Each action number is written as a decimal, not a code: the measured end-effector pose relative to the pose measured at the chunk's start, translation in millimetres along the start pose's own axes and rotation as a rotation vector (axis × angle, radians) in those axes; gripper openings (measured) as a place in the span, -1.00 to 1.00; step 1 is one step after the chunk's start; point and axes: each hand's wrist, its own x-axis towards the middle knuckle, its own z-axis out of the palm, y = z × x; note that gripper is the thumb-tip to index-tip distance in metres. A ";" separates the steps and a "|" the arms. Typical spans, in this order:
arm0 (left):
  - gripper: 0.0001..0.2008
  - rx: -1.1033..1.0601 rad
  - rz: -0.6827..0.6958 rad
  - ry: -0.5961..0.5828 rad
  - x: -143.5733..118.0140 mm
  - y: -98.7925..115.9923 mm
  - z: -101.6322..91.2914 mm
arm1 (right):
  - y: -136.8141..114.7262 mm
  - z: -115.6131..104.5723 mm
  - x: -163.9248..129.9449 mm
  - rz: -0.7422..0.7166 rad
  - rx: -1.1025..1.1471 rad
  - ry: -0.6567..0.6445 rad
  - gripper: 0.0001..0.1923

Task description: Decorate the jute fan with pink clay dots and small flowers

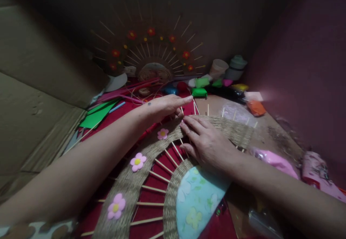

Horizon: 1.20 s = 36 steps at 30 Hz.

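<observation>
A fan-shaped craft piece lies in front of me: an outer arc of woven twine [127, 185], wooden skewer spokes [159, 176], an inner twine ring and a pale blue flowered centre [197, 199]. Three pink foam flowers [138, 161] sit on the outer arc. My left hand [164, 107] reaches over the top of the arc, fingers extended at the skewer tips. My right hand [204, 140] lies flat on the arc and spokes just below it, fingers pressing the twine. Whether either hand pinches something small is hidden.
A finished fan decoration with red flowers [152, 53] leans at the back. Green paper [98, 113], pink strips, coloured clay lumps [201, 88], cups [218, 68] and an orange packet [255, 107] lie behind. A pink bag [273, 159] lies right. Cardboard wall [35, 88] stands left.
</observation>
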 end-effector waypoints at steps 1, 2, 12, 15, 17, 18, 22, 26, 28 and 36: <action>-0.51 0.004 0.003 0.002 -0.4 0.3 -0.2 | 0.5 -1.0 -0.1 -0.006 0.004 0.024 -0.47; -0.52 0.004 0.015 0.000 -0.7 0.3 -0.4 | 1.0 -2.4 -0.1 -0.014 0.006 0.055 -0.48; -0.49 0.017 0.067 -0.012 1.4 -5.1 -3.1 | 0.3 -11.1 -0.8 0.025 0.001 0.078 -0.58; -0.50 0.013 0.060 0.007 -0.6 -3.0 -1.8 | 0.6 -8.1 -1.8 0.008 -0.022 0.053 -0.56; -0.52 0.013 0.040 0.010 -2.2 -0.8 -0.7 | 1.1 -6.0 -2.1 -0.001 -0.033 0.027 -0.56; -0.53 0.011 0.027 0.006 -2.8 0.3 -0.4 | 1.4 -5.2 -2.2 -0.006 -0.033 0.016 -0.57; -0.55 -0.004 0.005 -0.001 -3.6 2.4 -0.4 | 2.2 -4.4 -2.2 -0.028 -0.021 0.011 -0.56; -0.56 -0.015 0.052 -0.028 -2.6 -0.1 -0.4 | 1.8 -6.8 -1.2 0.001 -0.015 0.080 -0.58; -0.58 -0.045 0.074 -0.054 -2.1 -2.2 0.2 | 1.2 -7.5 -0.5 0.011 -0.019 0.105 -0.58; -0.65 -0.101 0.044 -0.083 -6.5 2.0 1.7 | 0.3 1.1 -4.4 -0.022 -0.012 0.074 -0.50</action>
